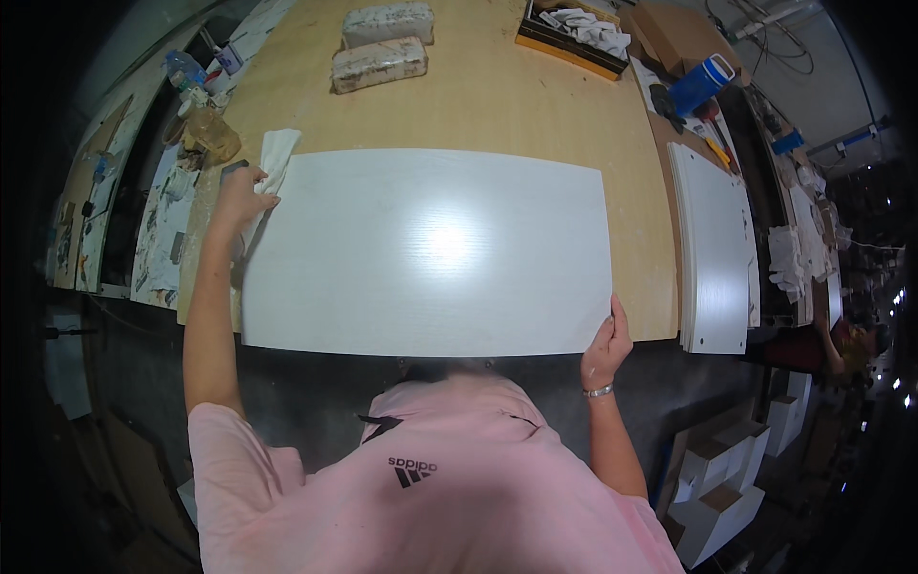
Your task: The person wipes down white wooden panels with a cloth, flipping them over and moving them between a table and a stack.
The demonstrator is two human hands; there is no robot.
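Seen from the head camera while both arms reach forward: large white panel (426,251) lying flat on a pale wooden workbench (497,91), long axis running from nine to three o'clock across the picture centre.

Left hand (241,196) at ten o'clock, resting on the panel's far left corner, fingers closed over a white cloth (277,153) that trails away toward twelve o'clock onto the bare bench.

Right hand (606,346) at four o'clock, pinching the panel's near right corner, thumb on top, other fingers curled under the edge and hidden; bracelet (599,390) on that wrist.

Hands thus set at opposite corners, on a diagonal across the board; whole panel surface lying between them, right of the cloth hand and left of the gripping hand.

Beyond the panel, at twelve o'clock: two wrapped grey blocks (382,48). At one o'clock: shallow tray (564,43) holding scraps. At three o'clock: stack of white boards (715,251) on the bench's right end, apart from the panel.
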